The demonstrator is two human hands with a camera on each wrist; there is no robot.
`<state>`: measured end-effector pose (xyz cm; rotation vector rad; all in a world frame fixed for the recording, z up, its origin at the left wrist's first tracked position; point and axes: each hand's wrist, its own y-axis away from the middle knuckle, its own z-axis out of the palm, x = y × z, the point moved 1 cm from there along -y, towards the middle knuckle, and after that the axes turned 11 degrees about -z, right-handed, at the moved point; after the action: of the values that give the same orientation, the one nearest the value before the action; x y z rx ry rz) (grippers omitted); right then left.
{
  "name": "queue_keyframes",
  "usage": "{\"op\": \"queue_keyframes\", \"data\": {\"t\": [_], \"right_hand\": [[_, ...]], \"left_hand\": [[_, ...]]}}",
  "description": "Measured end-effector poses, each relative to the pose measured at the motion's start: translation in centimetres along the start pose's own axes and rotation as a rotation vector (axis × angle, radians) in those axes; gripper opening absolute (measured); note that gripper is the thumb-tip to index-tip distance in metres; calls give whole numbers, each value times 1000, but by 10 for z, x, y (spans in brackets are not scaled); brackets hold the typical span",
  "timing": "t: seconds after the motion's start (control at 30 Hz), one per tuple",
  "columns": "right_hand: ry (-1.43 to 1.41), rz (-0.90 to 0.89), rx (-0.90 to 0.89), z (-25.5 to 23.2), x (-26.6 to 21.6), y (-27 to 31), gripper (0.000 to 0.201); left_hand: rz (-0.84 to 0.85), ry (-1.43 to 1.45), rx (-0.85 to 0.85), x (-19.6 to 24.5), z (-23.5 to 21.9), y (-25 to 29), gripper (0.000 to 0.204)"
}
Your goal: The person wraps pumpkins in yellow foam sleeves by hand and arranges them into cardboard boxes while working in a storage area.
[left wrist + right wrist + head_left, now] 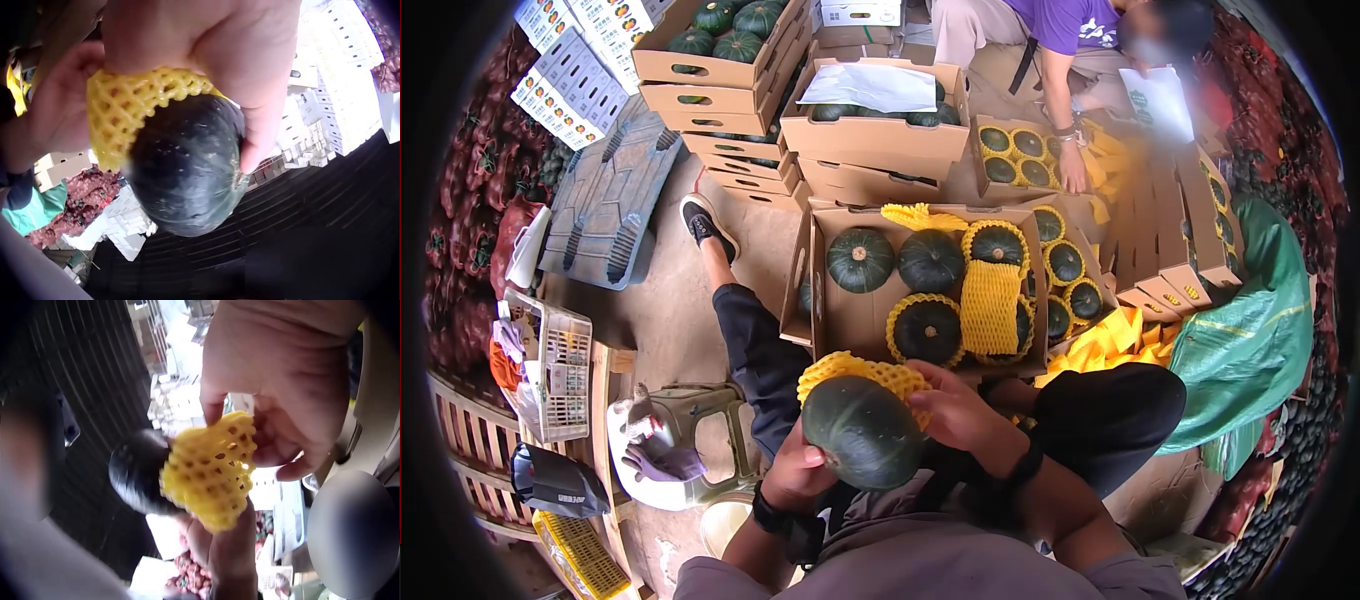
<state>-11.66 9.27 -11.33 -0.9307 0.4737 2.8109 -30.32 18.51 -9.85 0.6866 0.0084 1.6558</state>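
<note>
A dark green kabocha squash (863, 432) is held above my lap, its far end inside a yellow foam net sleeve (848, 370). My left hand (792, 470) grips the squash, with the thumb near its stem end in the left wrist view. My right hand (962, 408) pinches the sleeve's edge; in the right wrist view the mesh (215, 472) bunches past the end of the squash, between thumb and fingers. Just ahead stands an open carton (870, 310) holding several squashes, some bare (860, 260) and some in yellow nets (990, 300).
Stacked cartons of squash (720, 90) rise behind. A second person's hand (1072, 170) reaches by a carton of netted squashes (1015, 160). Loose yellow nets (1100, 350) and a green sack (1240, 320) lie at right. A crate (565, 370) and a stool (685, 430) stand at left.
</note>
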Motion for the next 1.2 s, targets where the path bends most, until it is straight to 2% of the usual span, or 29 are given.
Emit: {"op": "queue_keyframes", "data": {"t": [0.07,0.1,0.13,0.17,0.2,0.27,0.37,0.4,0.47,0.5,0.6,0.63,0.67,0.73,0.77,0.87,0.9,0.93,1.0,1.03,1.13,1.17,1.2], "right_hand": [[476,-388,100,-12,-3,-5,20],[733,-556,123,-9,-9,-5,20],[991,-726,145,-2,-16,-3,19],[1250,-899,168,3,-21,-3,18],[1291,-971,130,5,-17,-5,20],[1263,-866,203,19,-16,-5,26],[1311,-934,4,27,-14,-12,33],[1005,-722,43,23,-13,-14,34],[396,-300,104,9,-4,-22,36],[45,-156,57,6,1,-23,42],[730,-511,-92,18,2,-6,49],[759,-500,-110,15,3,-5,56],[638,-478,-84,14,3,-5,56],[396,-425,-36,13,4,-6,57],[365,-373,-48,16,0,-8,68],[1514,-604,-136,23,-6,-7,85],[1572,-663,-299,27,-9,-9,103],[1544,-614,-318,27,-8,-11,105],[1481,-509,-360,27,-3,-16,109],[1291,-508,-359,22,-8,-22,109],[984,-334,-414,-2,-20,-46,100],[854,-390,-308,-2,-17,-52,96],[709,-401,-192,-2,-10,-61,93]], "left_hand": [[51,-162,150,-2,15,-12,82],[166,-206,213,-8,13,-20,81],[209,-128,294,-12,18,-25,81],[267,-182,335,-14,20,-29,81],[329,-235,374,-13,19,-34,80],[400,-355,405,-10,15,-36,79],[412,-578,410,-8,14,-33,78],[402,-660,403,-7,15,-32,78],[378,-540,372,-5,16,-32,76],[355,-479,361,-3,12,-32,76],[306,-392,339,1,9,-32,75],[289,-397,325,4,10,-30,75],[275,-400,309,5,11,-30,75],[196,4,92,-9,0,-23,75],[157,199,-21,-13,-5,-22,75],[102,134,2,-11,-14,-21,76],[88,-33,90,-6,-12,-23,75],[4,-100,119,-4,-14,-26,76],[142,-401,257,1,4,-32,73],[171,-451,229,5,6,-34,76],[-56,-462,275,42,-8,-26,67],[50,-663,431,50,-17,-29,63],[253,-921,637,52,-35,-41,47]]}}
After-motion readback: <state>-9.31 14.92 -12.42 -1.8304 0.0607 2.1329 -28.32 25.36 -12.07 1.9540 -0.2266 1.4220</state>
